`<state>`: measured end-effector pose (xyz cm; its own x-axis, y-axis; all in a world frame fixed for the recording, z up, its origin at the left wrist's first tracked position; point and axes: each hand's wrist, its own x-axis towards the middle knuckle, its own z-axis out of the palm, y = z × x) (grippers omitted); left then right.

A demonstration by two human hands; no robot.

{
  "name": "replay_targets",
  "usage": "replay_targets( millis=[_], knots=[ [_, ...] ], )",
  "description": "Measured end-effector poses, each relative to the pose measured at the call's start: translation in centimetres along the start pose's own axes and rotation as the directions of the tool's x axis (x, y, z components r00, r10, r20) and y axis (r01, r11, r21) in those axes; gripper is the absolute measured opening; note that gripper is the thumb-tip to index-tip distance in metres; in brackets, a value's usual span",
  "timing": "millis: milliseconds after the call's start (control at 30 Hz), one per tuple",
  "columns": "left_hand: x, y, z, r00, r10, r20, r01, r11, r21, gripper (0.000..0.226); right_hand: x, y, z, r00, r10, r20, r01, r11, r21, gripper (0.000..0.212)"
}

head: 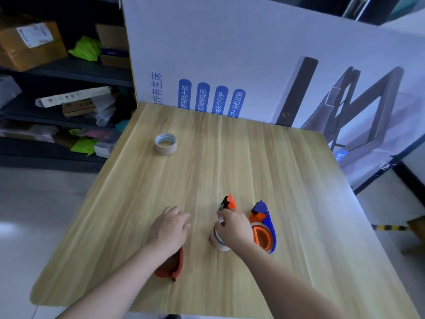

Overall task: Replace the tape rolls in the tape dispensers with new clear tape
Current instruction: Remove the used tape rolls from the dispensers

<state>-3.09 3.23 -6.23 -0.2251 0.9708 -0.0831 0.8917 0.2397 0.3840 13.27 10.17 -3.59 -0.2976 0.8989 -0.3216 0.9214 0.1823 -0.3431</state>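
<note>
Stockroom/office: shelves [57,72] w/ cardboard boxes [27,44], printed product carton [253,65] behind table [207,169].

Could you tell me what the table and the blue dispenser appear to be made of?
Table: likely wood-look laminate, smooth; regular grain streaks. Blue dispenser: apparently moulded plastic, smooth; solid bright blue and orange parts.

One light wood-grain surface [253,157] carries two clear tape rolls on pale cores: the far tape roll [165,143], standing alone, and the near tape roll [218,241], under the right hand [232,226]. Plastic tape dispensers number two: the orange dispenser [230,201] and the blue-and-orange dispenser [264,226]. One dark red plastic piece [177,265] is half hidden by a forearm — its kind is unclear. Hands: two, counting the left hand [169,226].
</note>
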Motion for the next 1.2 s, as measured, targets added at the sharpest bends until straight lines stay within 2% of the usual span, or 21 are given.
replay_targets(
  millis=[100,233,300,400,500,567,600,667,733,800,867,933,1000,1133,1200],
  knots=[
    [1.3,2.9,0.8,0.979,0.176,0.104,-0.183,0.982,0.055,0.032,0.5,2.3,-1.0,0.995,0.085,-0.044,-0.088,0.994,-0.072,0.035],
    [1.6,6.1,2.7,0.914,0.308,0.264,-0.349,0.928,0.128,0.036,0.5,4.5,-1.0,0.980,0.189,0.061,-0.188,0.982,-0.031,0.019],
    [2.1,6.9,3.8,0.894,0.360,0.267,-0.415,0.891,0.186,0.039,0.7,5.1,-1.1,0.978,0.170,0.119,-0.168,0.985,-0.026,0.009],
    [2.9,8.2,5.5,0.879,0.410,0.244,-0.463,0.856,0.231,0.046,1.4,5.9,-1.5,0.976,0.142,0.165,-0.140,0.990,-0.024,0.021],
    [2.9,9.8,6.6,0.926,0.268,0.266,-0.321,0.929,0.183,0.033,2.4,7.1,-1.4,0.965,0.123,0.231,-0.145,0.986,0.082,0.026],
    [3.6,10.5,6.6,0.959,0.154,0.238,-0.166,0.986,0.032,0.022,3.3,8.0,-1.7,0.965,0.085,0.248,-0.129,0.977,0.168,0.021],
    [4.1,10.8,6.5,0.968,0.080,0.238,-0.056,0.993,-0.108,0.022,3.7,8.3,-2.1,0.966,0.076,0.246,-0.134,0.965,0.227,0.021],
    [5.6,10.7,6.2,0.952,-0.054,0.300,0.185,0.884,-0.429,0.017,4.6,8.9,-2.8,0.962,0.101,0.255,-0.196,0.903,0.382,0.029],
    [6.7,10.4,5.8,0.935,-0.098,0.341,0.294,0.750,-0.592,0.010,5.4,9.2,-3.5,0.936,0.123,0.330,-0.286,0.811,0.510,0.039],
    [7.1,10.3,5.1,0.926,-0.120,0.359,0.347,0.647,-0.678,0.016,5.9,9.5,-4.1,0.894,0.110,0.435,-0.380,0.703,0.602,0.051],
    [7.5,10.3,4.1,0.913,-0.140,0.382,0.391,0.564,-0.727,0.023,6.5,9.4,-5.0,0.874,0.068,0.481,-0.418,0.610,0.674,0.047],
    [7.9,10.2,2.7,0.903,-0.128,0.411,0.413,0.524,-0.745,0.028,7.2,8.9,-5.8,0.881,0.056,0.470,-0.414,0.571,0.709,0.040],
    [8.4,9.7,1.9,0.901,-0.087,0.424,0.409,0.493,-0.768,0.041,7.8,8.0,-6.5,0.890,0.065,0.451,-0.404,0.568,0.717,0.035],
    [8.8,9.0,0.6,0.913,-0.108,0.393,0.389,0.516,-0.763,0.012,8.5,6.4,-7.2,0.909,0.068,0.410,-0.358,0.630,0.690,0.036],
    [9.1,8.7,0.1,0.925,-0.135,0.356,0.369,0.552,-0.748,0.016,8.5,5.8,-7.4,0.914,0.064,0.400,-0.346,0.636,0.689,0.037]
  ],
)
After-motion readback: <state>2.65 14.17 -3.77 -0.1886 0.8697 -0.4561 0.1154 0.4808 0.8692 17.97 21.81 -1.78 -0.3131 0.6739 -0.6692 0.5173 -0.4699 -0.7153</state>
